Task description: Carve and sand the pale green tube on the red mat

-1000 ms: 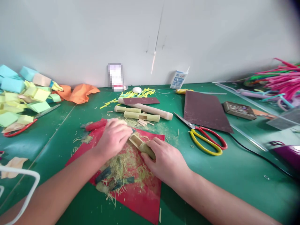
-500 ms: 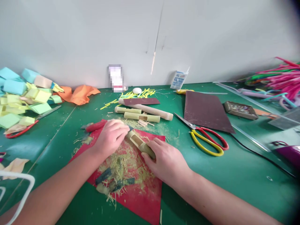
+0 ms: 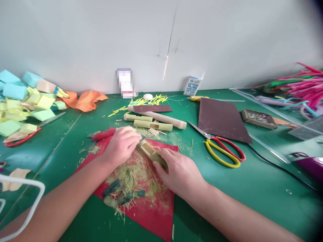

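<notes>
A short bamboo piece [image 3: 150,153] with a notch cut in its top lies on a red sheet [image 3: 153,208] strewn with pale shavings. My right hand [image 3: 178,173] is closed round its near end and pins it down. My left hand [image 3: 121,145] is curled at the far end of the bamboo, fingers closed on a small tool that I cannot make out; a dark tip shows at the knuckles. A red handle [image 3: 103,134] lies just behind my left hand.
More bamboo tubes [image 3: 152,125] and a wooden rod [image 3: 166,119] lie behind. Red-and-yellow scissors [image 3: 222,151] and dark sandpaper [image 3: 221,118] sit to the right, a black cable [image 3: 275,164] beyond. Coloured paper blocks [image 3: 22,104] pile at left, pipe cleaners [image 3: 302,85] at far right.
My left hand has shifted slightly back and forth at the far end of the bamboo. The right hand keeps its hold; the bamboo has barely moved.
</notes>
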The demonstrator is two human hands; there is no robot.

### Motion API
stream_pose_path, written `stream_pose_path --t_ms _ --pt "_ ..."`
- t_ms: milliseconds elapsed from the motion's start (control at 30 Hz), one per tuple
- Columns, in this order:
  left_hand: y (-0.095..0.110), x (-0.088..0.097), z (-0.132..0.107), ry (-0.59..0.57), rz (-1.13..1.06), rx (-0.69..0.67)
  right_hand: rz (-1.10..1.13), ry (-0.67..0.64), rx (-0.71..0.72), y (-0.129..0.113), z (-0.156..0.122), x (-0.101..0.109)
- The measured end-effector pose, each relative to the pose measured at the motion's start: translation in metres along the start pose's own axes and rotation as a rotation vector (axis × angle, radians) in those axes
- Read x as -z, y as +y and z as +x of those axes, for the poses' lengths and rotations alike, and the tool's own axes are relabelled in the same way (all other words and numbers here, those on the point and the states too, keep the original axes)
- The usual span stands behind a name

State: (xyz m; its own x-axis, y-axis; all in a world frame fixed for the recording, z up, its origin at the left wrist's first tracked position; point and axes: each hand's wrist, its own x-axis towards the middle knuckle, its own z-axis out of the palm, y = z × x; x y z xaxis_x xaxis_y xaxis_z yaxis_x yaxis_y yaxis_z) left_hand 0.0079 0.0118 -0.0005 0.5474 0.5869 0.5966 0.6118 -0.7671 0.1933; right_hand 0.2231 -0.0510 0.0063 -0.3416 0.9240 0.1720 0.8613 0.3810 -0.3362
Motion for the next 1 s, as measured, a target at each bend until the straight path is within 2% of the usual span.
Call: stream_pose_path --t_ms 100,233,367,467,633,833,1000 --pt "-0.001 0.0 0.0 0.043 0.015 0.035 -0.012 -0.007 0.005 0.0 0.001 0.0" --pt "0.001 -0.001 -0.002 -0.014 -0.045 -0.01 -0.015 -0.018 0.004 0.0 0.002 0.0" --pt "0.002 -0.004 -0.003 0.043 -0.024 0.0 -0.035 -0.004 0.01 -0.001 0.002 0.0" --pt "0.002 -0.005 -0.003 -0.018 -0.067 -0.021 -0.069 0.021 0.019 -0.001 0.001 -0.001" --pt "0.0 -0.003 -0.002 0.038 -0.018 0.029 -0.105 0.069 0.026 -0.002 0.0 -0.001" --pt "0.01 -0.002 -0.001 -0.067 -0.07 0.016 -0.035 0.058 0.037 -0.003 0.003 -0.001" --pt "0.003 0.0 0.001 -0.096 -0.055 -0.013 -0.107 0.069 0.071 -0.001 0.003 -0.001"
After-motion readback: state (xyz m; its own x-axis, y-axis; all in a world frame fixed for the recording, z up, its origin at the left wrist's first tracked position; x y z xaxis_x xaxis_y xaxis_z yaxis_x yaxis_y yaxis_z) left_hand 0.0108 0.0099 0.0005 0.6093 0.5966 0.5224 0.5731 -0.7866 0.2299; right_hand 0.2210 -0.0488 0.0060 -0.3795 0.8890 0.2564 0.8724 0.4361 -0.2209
